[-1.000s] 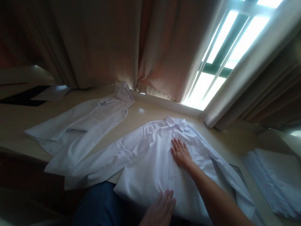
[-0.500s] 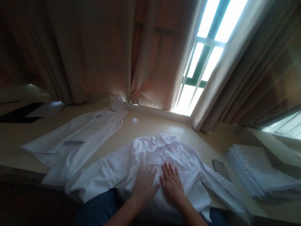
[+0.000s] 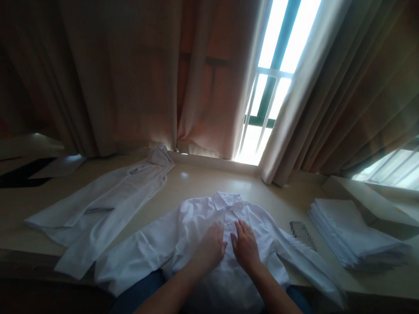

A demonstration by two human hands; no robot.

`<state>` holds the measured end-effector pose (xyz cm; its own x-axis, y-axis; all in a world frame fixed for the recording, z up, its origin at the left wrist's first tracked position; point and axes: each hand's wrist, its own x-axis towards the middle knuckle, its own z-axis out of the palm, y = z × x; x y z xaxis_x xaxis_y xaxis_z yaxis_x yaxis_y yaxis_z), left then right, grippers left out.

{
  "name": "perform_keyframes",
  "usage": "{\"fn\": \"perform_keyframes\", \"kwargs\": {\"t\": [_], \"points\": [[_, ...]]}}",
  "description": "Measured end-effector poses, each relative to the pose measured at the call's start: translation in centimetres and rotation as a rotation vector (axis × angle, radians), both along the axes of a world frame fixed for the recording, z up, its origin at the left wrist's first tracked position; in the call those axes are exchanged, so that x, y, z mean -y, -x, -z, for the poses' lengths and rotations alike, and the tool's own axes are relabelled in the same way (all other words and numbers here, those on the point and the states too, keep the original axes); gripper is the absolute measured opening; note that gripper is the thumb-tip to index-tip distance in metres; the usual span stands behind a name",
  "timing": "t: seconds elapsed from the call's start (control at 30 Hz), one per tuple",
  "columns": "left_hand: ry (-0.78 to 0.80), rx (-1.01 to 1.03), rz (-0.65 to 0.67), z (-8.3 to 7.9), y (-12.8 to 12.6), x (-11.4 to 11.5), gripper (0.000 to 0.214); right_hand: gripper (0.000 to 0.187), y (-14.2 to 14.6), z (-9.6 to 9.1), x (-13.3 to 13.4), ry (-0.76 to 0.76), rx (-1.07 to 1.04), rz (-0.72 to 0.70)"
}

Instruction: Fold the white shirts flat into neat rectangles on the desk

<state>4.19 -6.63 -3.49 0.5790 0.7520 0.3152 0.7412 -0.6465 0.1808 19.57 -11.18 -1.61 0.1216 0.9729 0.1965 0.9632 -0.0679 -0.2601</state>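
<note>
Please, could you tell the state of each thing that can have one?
White collared cloth shirt: spread out, wrinkled
White cloth garment at left: laid loosely, creased
White layered pile: flat, stacked
Beige fabric curtains: parted at bright window
Left hand: open, over shirt
Right hand: open, over shirt

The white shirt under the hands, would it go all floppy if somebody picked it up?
The white shirt would probably flop: its sleeve at picture left droops past the table edge. It may be light, as the cloth lies in soft wrinkles. The collar could be stiffer: its fold looks neat.
</note>
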Motion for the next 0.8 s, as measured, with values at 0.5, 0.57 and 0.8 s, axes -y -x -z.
{"fn": "perform_keyframes", "kwargs": {"t": [0.5, 0.57, 0.8], "points": [[0.145, -0.128, -0.186, 2.5, 2.6, -7.0, 0.076, 0.08, -8.1, 4.6, -1.8, 0.254, 0.04, 0.152], [0.176, -0.154, -0.201, 2.2, 3.3, -7.3, 0.076, 0.082, -9.5, 4.8, -1.3, 0.245, 0.04, 0.181], [0.098, -0.134, -0.205, 2.6, 3.5, -7.2, 0.073, 0.081, -9.8, 5.3, -0.9, 0.215, 0.057, 0.232]]}}
